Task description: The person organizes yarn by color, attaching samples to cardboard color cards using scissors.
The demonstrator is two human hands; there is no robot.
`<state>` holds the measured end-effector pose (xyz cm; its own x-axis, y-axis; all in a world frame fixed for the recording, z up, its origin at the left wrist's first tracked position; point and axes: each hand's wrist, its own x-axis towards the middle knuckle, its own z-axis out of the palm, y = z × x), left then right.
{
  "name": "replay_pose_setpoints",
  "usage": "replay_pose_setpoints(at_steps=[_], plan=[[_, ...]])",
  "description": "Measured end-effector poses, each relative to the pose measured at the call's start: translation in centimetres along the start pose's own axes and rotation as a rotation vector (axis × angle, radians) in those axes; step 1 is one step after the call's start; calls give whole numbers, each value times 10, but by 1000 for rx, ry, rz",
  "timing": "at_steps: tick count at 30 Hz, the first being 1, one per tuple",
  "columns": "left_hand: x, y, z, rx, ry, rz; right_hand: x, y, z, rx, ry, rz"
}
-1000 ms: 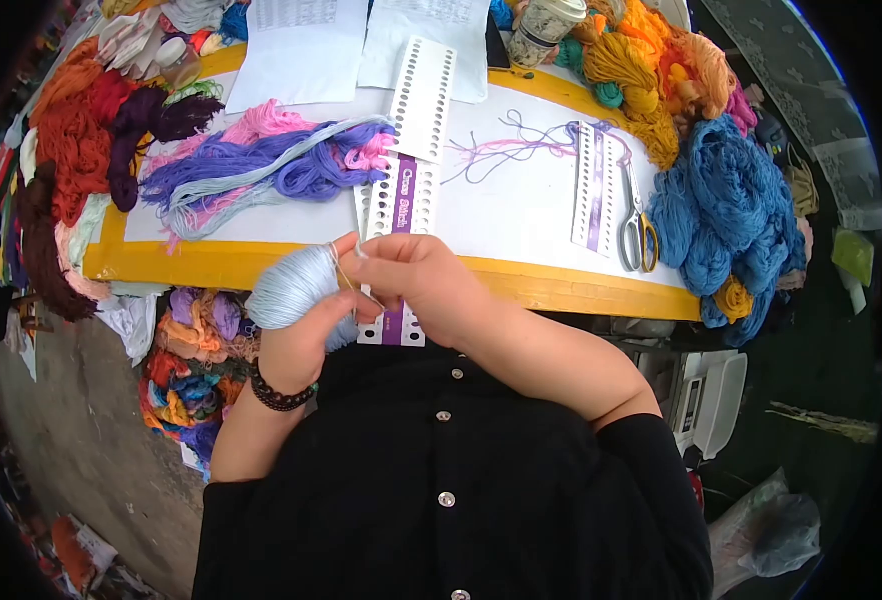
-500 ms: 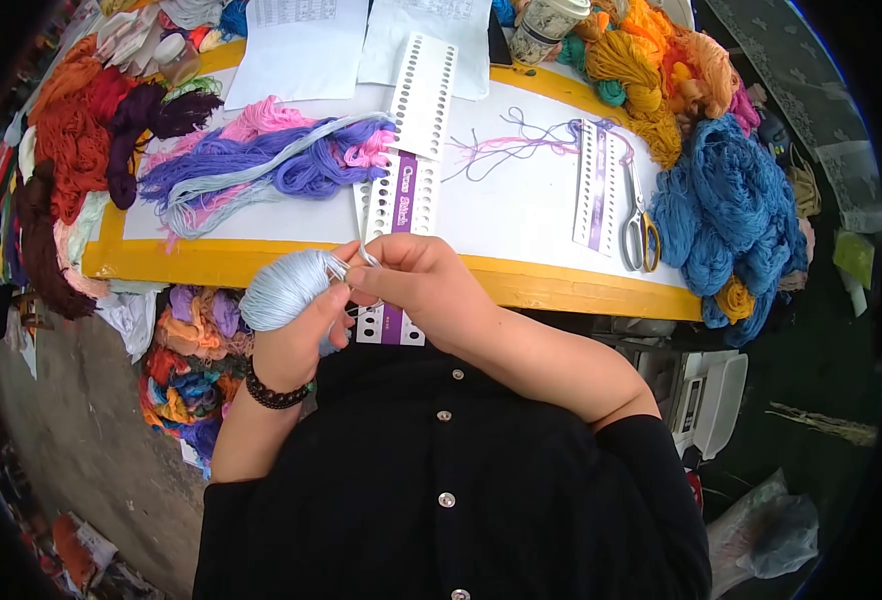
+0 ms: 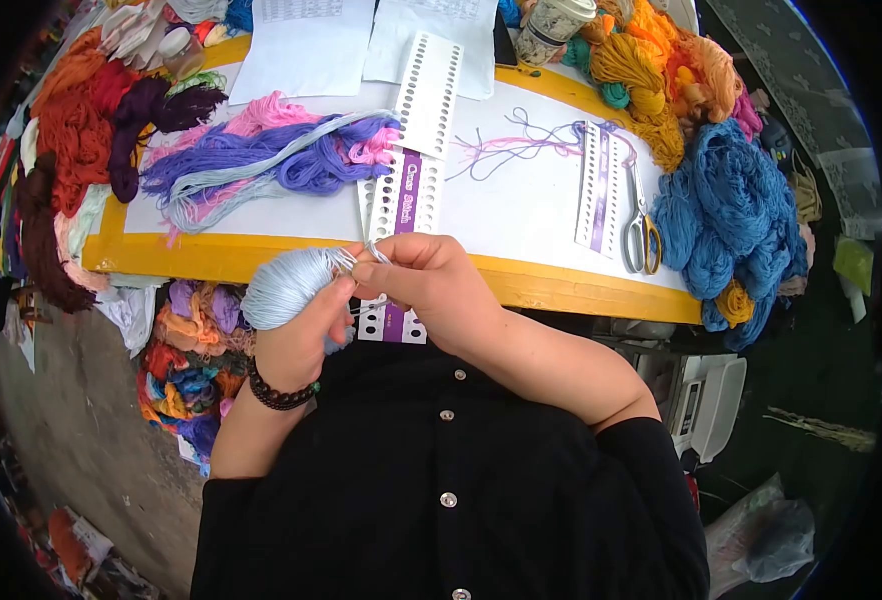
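Note:
A pale blue skein of thread (image 3: 289,288) is gripped in my left hand (image 3: 313,318), its bulk bulging out over the left side. My right hand (image 3: 423,275) pinches a looped strand of the same thread at the skein's right end, with fingertips close to the left ones. Beneath both hands lies a long white card with punched holes and a purple printed band (image 3: 407,200), overhanging the table's front edge. Touching its left side is a heap of violet, pink and pale blue threads (image 3: 291,165).
Scissors (image 3: 641,230) lie beside a smaller punched card (image 3: 597,190) with threads tied on. Blue skeins (image 3: 736,210) and orange-yellow skeins (image 3: 651,70) fill the right end. Red and brown skeins (image 3: 71,145) hang at left. Paper sheets (image 3: 301,50) and a cup (image 3: 553,28) stand behind.
The loop of pale blue thread at my right fingertips shows a little more plainly. Both hands keep their grip and have barely moved.

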<state>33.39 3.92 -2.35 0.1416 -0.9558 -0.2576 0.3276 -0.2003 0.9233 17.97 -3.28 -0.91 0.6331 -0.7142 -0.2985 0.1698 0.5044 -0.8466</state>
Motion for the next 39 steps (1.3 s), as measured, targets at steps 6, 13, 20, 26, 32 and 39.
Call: replay_pose_setpoints(at_steps=[6, 13, 20, 26, 32, 39], plan=[[-1, 1, 4, -130, 39, -38, -1, -1, 1, 21, -2, -12], [0, -5, -4, -146, 12, 2, -2, -1, 3, -16, -9, -27], [1, -2, 7, -75, 130, 64, -2, 1, 3, -203, -29, -38], [2, -9, 7, -76, 151, 131, 2, 2, 3, -69, -59, -67], [4, -9, 9, -90, 160, 146, 2, 0, 2, 7, -65, -21], [10, -14, -10, -339, 113, 68, 11, -6, -14, 496, -40, 115]])
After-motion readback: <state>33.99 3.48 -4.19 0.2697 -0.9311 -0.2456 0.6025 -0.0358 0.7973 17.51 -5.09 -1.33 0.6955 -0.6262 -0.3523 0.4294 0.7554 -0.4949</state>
